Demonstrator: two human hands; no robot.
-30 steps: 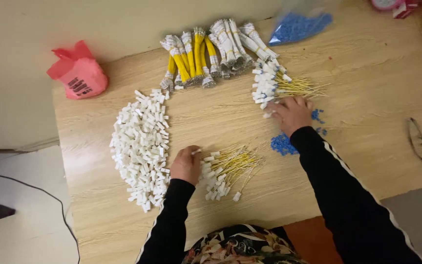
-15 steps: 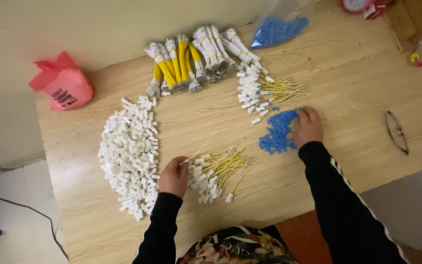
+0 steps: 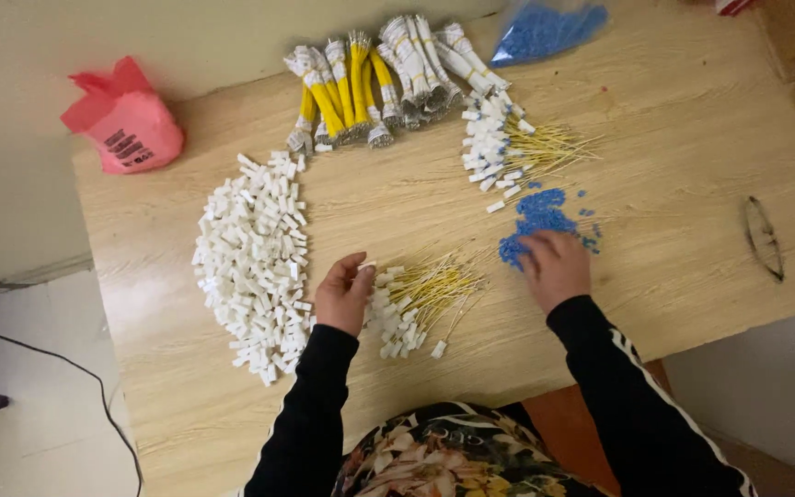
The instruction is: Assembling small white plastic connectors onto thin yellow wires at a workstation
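Wooden bench (image 3: 692, 120), seen from above; person seated at the near edge, both sleeves black.

Left hand (image 3: 344, 294): at the left end of a small fan of yellow wires (image 3: 425, 294) with white plugs on their near ends. Fingers curled, thumb and forefinger narrowly pinched on one white plug at the top of that fan. Just to the left lies a large white heap (image 3: 252, 253) of loose plastic housings, not touched.

Right hand (image 3: 556, 269): palm down on the near edge of a blue pile (image 3: 537, 221) of small beads or caps. Fingers spread flat over them; whether any piece is held, cannot tell.

Further back: a second wire group (image 3: 517, 147), white ends left, yellow tails right, lying loose. Behind it a row of tied bundles (image 3: 379, 78), yellow and white, banded and laid side by side. Clear bag of blue pieces (image 3: 545, 32) at the far edge. Pink bag (image 3: 126, 120) at far left. Spectacles (image 3: 764, 237) at right, well apart from the work.

Progress, judged from the layout: the bundles look finished, a fair number. Two loose wire groups are in hand or waiting. The white heap is large and the blue stock plentiful, so much remains; work appears mid-run, nowhere near the end.
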